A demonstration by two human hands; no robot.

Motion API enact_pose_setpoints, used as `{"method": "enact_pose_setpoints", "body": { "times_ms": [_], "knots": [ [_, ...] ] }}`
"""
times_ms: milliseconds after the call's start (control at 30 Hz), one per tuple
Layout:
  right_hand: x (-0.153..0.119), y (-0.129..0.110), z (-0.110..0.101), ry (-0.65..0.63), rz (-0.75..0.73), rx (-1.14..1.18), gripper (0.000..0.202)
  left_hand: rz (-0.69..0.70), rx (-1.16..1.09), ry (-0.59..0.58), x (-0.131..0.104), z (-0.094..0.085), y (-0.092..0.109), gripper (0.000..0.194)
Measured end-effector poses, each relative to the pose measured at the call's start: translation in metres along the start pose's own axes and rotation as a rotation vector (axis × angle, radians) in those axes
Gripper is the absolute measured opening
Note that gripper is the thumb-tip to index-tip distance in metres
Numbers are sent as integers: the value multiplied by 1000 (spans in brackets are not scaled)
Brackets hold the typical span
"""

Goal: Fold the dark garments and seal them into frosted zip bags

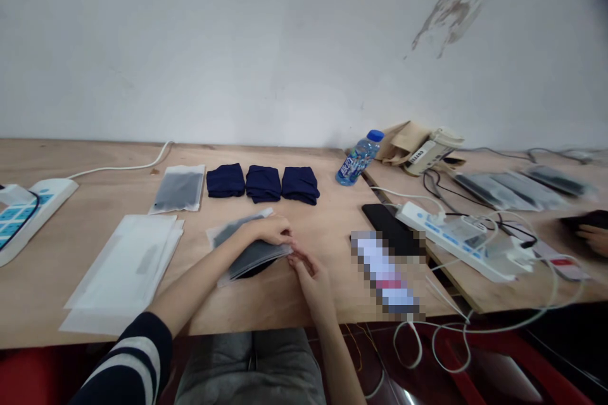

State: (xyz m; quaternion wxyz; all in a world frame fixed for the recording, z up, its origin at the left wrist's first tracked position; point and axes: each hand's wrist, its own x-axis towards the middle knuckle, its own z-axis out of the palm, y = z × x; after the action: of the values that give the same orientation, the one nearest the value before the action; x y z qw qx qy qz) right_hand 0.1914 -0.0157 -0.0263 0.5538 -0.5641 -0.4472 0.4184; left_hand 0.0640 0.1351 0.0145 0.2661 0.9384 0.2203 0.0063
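Observation:
A frosted plastic bag with dark folded cloth inside lies on the wooden table in front of me. My left hand reaches across it, its fingers closed at the bag's right end. Close by, my right hand pinches the same end from the near side, so the fingertips of both hands almost meet. Beyond the hands, three folded navy cloths sit in a row. Left of them lies another filled frosted bag. A stack of flat frosted bags rests at the left.
At the back right stands a water bottle. A black phone, a pixelated device and a power strip with loose cables lie to the right. Another power strip is far left. Another person's hand shows at the right edge.

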Motion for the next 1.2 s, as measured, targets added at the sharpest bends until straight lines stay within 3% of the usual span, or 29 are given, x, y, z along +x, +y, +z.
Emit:
{"method": "enact_pose_setpoints", "body": {
  "times_ms": [300,533,833,1200],
  "knots": [
    [4,6,3,53,-29,-16,32,-67,40,112,-1,5,11,26],
    [7,9,8,47,-44,-23,36,-88,26,168,1,8,8,26],
    [-2,12,17,62,-53,-78,42,-116,-6,212,8,11,5,24],
    [-12,10,32,149,-115,-126,35,-157,-51,286,16,15,9,22]
  ]
}}
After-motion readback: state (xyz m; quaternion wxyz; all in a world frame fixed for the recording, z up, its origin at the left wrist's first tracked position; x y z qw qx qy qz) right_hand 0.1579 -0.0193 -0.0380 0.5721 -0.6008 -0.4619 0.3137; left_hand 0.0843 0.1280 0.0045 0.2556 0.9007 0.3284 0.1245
